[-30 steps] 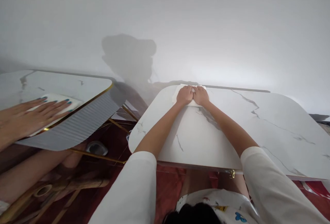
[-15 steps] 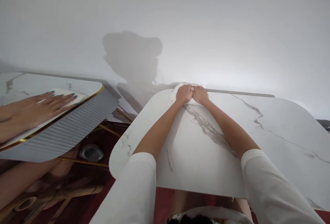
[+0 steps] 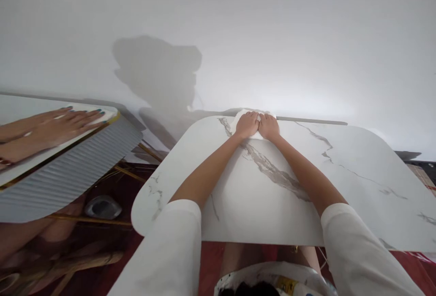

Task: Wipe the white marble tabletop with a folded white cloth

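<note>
My left hand (image 3: 248,125) and my right hand (image 3: 269,126) are side by side at the far edge of a white marble-patterned tabletop (image 3: 354,205). Both press down on a white cloth (image 3: 258,136), fingers bent over it and thumbs nearly meeting. Bits of the cloth show between the hands, in front of them and past the left one. My arms are stretched forward over the grey-veined surface, which has rounded corners.
A wall (image 3: 259,41) rises behind the tabletop. At left, a co-worker's hands (image 3: 73,121) rest on a white cloth (image 3: 109,111) atop another table with a ribbed grey side (image 3: 75,178). Below are a shiny grey dish-like object (image 3: 102,207) and a wooden stool (image 3: 85,262).
My hands and the cloth have slid a little to the right along the far edge. The co-worker's hands have moved toward their table's rounded corner. The view has turned slightly right.
</note>
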`<state>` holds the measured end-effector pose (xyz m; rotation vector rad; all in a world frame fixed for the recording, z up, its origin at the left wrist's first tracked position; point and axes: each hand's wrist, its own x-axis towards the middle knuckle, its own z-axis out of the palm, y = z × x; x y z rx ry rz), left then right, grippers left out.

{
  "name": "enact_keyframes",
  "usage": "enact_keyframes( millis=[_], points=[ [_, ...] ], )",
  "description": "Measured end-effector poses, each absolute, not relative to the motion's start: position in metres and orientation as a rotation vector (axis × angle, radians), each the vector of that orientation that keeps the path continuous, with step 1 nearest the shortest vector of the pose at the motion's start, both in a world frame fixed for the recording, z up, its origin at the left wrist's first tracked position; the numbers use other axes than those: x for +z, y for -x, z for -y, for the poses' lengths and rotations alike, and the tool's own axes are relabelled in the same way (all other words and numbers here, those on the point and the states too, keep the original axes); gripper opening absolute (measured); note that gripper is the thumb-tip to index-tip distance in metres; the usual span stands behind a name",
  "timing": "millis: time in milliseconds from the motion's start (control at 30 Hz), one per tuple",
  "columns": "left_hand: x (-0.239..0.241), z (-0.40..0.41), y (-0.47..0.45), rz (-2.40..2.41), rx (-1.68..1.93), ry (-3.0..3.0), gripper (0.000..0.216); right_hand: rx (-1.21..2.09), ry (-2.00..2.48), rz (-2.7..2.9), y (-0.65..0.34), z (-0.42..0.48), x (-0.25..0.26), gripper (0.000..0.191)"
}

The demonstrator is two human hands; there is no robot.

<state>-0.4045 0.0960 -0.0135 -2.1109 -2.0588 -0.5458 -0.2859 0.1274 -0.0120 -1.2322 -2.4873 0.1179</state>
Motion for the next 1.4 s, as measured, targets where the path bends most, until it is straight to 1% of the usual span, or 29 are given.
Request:
enact_keyframes(
  millis=[167, 500, 733, 1000, 1400],
  points=[
    [-0.019, -0.070, 0.407, 2.018, -0.562, 2.147, 0.040, 0.115, 1.256, 2.464, 0.284, -0.092, -0.012, 0.046],
    [-0.020, 0.009, 0.408, 1.969, -0.605, 2.182, 0.043, 0.148, 1.250, 2.436, 0.280, -0.012, -0.011, 0.044],
    [-0.020, 0.062, 0.402, 2.040, -0.523, 2.160, 0.047, 0.123, 1.226, 2.390, 0.277, 0.039, -0.015, 0.042],
    [-0.027, 0.129, 0.391, 2.089, -0.485, 2.137, 0.051, 0.088, 1.193, 2.449, 0.262, 0.103, -0.017, 0.046],
    [-0.020, 0.190, 0.363, 2.211, -0.446, 2.049, 0.054, 0.207, 1.159, 2.438, 0.240, 0.159, -0.013, 0.046]
  ],
)
